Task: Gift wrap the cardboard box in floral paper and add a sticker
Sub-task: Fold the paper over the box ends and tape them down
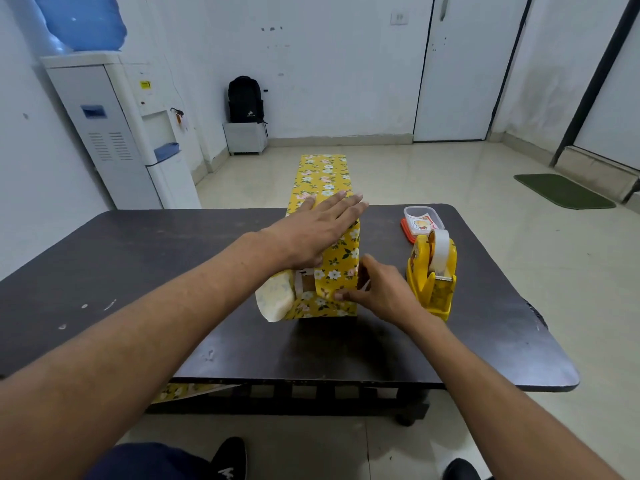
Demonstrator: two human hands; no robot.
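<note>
Plainly, in the head view, the box lies mid-surface, its length running far, with paper round it. The left hand rests flat on top, fingers straight, pinning it. The right hand curls round the near right corner, thumb pinching the paper fold to the near end. Cardboard shows in a gap to the left, beside a loose flap. I judge the near end is being closed: keep the top pinned, crease each fold sharply, then tape from the dispenser just right
</note>
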